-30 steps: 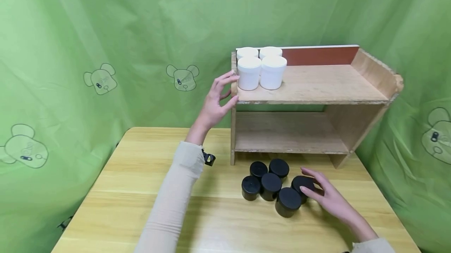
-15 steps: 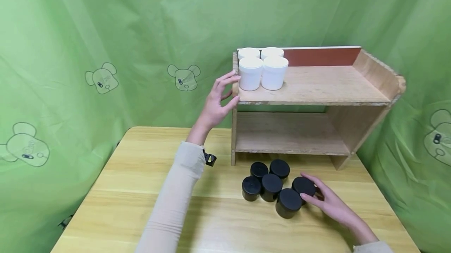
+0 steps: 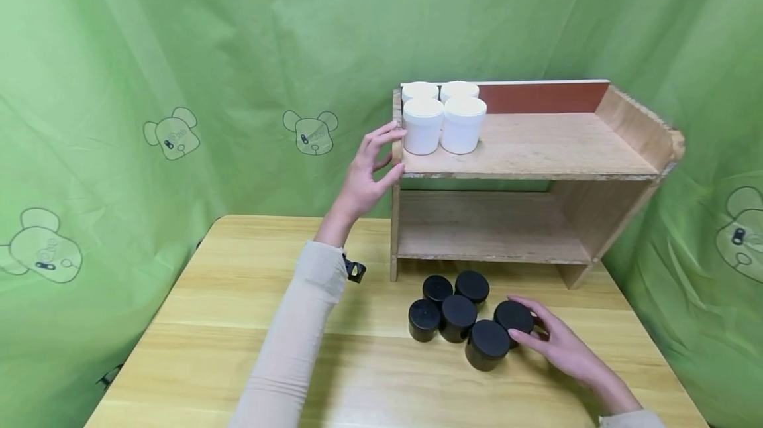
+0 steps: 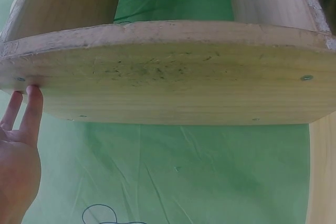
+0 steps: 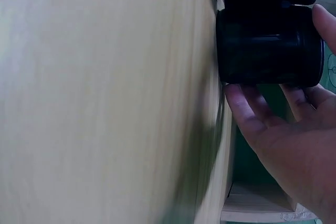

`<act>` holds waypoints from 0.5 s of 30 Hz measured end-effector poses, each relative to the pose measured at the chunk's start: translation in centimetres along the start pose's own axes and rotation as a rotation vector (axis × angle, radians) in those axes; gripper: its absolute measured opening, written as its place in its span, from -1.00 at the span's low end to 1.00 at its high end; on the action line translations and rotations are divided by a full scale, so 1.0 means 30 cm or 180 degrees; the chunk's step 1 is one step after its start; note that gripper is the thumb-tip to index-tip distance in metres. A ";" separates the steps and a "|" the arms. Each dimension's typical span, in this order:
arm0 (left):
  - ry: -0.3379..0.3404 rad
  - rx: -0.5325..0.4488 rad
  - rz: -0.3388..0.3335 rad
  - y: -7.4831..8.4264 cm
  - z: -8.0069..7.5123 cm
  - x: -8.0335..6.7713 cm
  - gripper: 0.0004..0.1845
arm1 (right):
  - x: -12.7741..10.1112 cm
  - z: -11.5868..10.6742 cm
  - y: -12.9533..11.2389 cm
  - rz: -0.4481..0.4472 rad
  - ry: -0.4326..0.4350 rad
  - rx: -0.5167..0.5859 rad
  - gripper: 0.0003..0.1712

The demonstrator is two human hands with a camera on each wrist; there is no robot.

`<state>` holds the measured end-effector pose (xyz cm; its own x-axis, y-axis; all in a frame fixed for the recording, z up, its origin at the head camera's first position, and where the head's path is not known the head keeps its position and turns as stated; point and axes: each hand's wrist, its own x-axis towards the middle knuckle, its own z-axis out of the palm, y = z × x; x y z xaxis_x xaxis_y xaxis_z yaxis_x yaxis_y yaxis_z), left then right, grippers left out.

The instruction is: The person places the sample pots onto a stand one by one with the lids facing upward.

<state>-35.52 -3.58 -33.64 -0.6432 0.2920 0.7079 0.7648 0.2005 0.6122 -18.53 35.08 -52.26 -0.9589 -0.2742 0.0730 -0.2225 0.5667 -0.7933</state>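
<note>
In the head view, my left hand (image 3: 363,179) touches the front edge of the left side panel of a wooden shelf (image 3: 524,146), thumb and fingertips against the wood. The left wrist view shows two straight fingers (image 4: 32,114) on the panel's outer face. My right hand (image 3: 560,342) holds a round black jar (image 3: 514,315) standing on the table, its thumb at the lid's rim and its fingers against the side. That jar (image 5: 270,45) touches a neighbouring black jar (image 3: 487,342). Several white jars (image 3: 423,126) stand upright at the left end of the upper shelf board.
More black jars (image 3: 457,315) stand grouped on the wooden table (image 3: 226,322) before the shelf. The lower board (image 3: 489,222) sits under the upper one. A green curtain (image 3: 238,50) hangs behind and at both sides.
The right hand's fingers have lowered slightly and drawn in closer around the black jar. The left hand stays at the shelf's side panel, and the jars keep their places.
</note>
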 end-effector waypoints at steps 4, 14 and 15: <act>0.0006 -0.0010 0.0009 0.002 0.001 -0.003 -0.40 | -0.001 -0.009 -0.003 0.0032 0.0072 -0.0033 -0.27; 0.0014 0.0011 0.0025 -0.002 0.001 -0.001 -0.40 | -0.002 -0.033 -0.020 0.0055 0.0279 0.0075 -0.30; 0.0016 0.0016 0.0030 -0.002 0.000 -0.001 -0.40 | -0.002 -0.034 -0.022 0.0048 0.0317 0.0098 -0.31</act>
<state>-35.53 -3.59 -33.69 -0.6361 0.2893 0.7153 0.7710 0.2024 0.6038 -18.49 35.51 -51.12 -0.9752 -0.1862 0.1194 -0.2038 0.5457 -0.8128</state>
